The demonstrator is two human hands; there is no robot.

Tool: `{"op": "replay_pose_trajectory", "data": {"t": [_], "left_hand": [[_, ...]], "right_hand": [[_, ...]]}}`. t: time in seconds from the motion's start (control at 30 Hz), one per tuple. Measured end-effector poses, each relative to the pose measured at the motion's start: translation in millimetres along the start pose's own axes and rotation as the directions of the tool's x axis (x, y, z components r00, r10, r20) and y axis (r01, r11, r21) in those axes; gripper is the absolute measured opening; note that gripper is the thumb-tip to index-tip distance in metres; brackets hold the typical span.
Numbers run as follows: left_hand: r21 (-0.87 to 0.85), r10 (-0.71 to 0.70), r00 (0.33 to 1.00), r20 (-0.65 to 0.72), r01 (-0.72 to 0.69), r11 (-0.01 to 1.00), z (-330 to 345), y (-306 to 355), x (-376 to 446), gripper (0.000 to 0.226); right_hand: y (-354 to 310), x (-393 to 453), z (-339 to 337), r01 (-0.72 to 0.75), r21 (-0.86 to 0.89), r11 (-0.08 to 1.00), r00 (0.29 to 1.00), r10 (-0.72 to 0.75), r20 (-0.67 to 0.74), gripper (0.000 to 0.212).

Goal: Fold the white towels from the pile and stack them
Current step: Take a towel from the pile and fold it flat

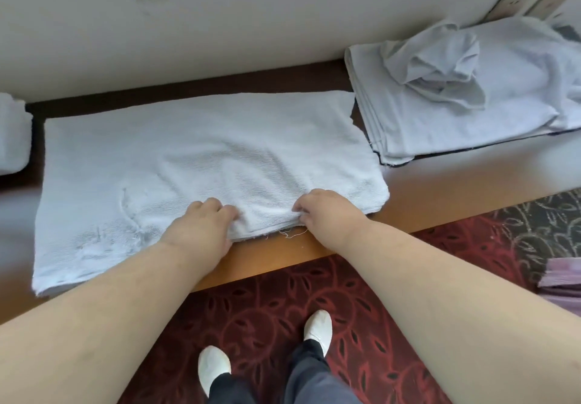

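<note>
The white terry towel (201, 164) you are working on lies spread flat along the brown wooden tabletop (456, 183), its near edge almost flush with the table's front rim. It looks doubled over already, since layered edges show at that near hem, so I judge you are partway through folding it, with further folds and the stacking left to do.

Your left hand (201, 227) rests on that near hem with its fingers curled into the cloth, gripping a small bunch of it. Your right hand (327, 215), just to the right of it on the same hem, pinches the layered edge between thumb and fingers. A short ridge of cloth stands between the two hands.

To the right of this towel, nearly touching its far right corner, sits the pile of pale towels (471, 101): several flat layers with one crumpled towel (440, 70) heaped on top. The layers are too close to count. To the left of the towel, at the frame's edge, one folded white bundle (12, 133) shows, likely the start of your stack, though how many towels it holds is hidden.

So you have one towel in hand, one pile, one visible finished bundle. Most of the work appears to remain.

Below the table you see a red patterned carpet (283, 315) and two white slippers (317, 328).
</note>
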State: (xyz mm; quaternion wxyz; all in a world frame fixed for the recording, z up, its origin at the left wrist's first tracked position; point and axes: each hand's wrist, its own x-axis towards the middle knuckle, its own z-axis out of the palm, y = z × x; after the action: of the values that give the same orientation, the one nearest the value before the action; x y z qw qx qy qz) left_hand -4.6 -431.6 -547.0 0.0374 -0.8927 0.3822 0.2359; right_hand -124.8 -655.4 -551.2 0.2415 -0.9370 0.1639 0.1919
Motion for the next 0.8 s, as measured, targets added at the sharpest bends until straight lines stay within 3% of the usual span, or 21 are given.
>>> {"op": "replay_pose_trajectory", "data": {"t": [0.07,0.1,0.13,0.2,0.23,0.3,0.37,0.47,0.6,0.7,0.8], "left_hand": [[0.024,-0.066,0.998,0.012,0.066,0.998,-2.0,-6.8,3.9,0.037],[0.025,-0.091,0.996,0.02,0.09,0.996,-4.5,-9.0,4.4,0.035],[0.024,-0.116,0.993,0.035,0.116,0.993,-6.2,-9.5,3.9,0.036],[0.045,-0.173,0.983,0.055,0.17,0.984,-7.5,-2.1,0.8,0.034],[0.069,-0.196,0.979,0.056,0.192,0.979,-8.3,6.6,-0.7,0.035],[0.103,-0.203,0.979,0.023,0.199,0.975,-8.8,31.0,-0.9,0.051],[0.06,-0.083,0.995,-0.055,0.087,0.994,-8.7,60.4,5.0,0.06],[0.001,0.067,0.997,-0.028,-0.067,0.998,-7.5,99.2,15.8,0.062],[0.0,-0.039,0.999,0.038,0.039,0.999,-16.1,124.1,24.8,0.079],[-0.088,0.094,0.986,-0.137,-0.107,0.99,-29.9,154.6,28.5,0.104],[-0.259,0.109,0.963,-0.245,-0.173,0.95,-41.5,188.3,37.3,0.097]], "right_hand": [[8.0,-4.0,-5.4,0.007,0.113,0.994,1.0,-0.007,-0.002,0.028],[14.2,-6.7,-9.9,0.006,0.16,0.987,0.998,0.004,-0.066,0.027],[23.5,-8.7,-14.8,-0.02,0.188,0.982,0.981,0.055,-0.187,0.026],[48.2,-14.4,-23.8,-0.186,0.268,0.945,0.867,0.286,-0.408,0.035],[60.7,-17.1,-27.6,-0.285,0.352,0.892,0.807,0.421,-0.415,0.044],[81.0,-17.2,-31.3,-0.382,0.549,0.744,0.771,0.584,-0.255,0.051],[90.0,-12.6,-30.8,-0.389,0.655,0.648,0.806,0.583,-0.098,0.049],[93.0,-10.5,-32.8,-0.401,0.654,0.641,0.836,0.548,-0.024,0.033],[84.4,-23.4,-36.9,-0.284,0.755,0.592,0.88,0.473,-0.04,0.021],[70.1,-29.6,-45.2,-0.155,0.84,0.52,0.915,0.396,-0.077,0.013],[57.0,-28.1,-55.8,-0.118,0.925,0.362,0.926,0.375,-0.029,0.014]]}}
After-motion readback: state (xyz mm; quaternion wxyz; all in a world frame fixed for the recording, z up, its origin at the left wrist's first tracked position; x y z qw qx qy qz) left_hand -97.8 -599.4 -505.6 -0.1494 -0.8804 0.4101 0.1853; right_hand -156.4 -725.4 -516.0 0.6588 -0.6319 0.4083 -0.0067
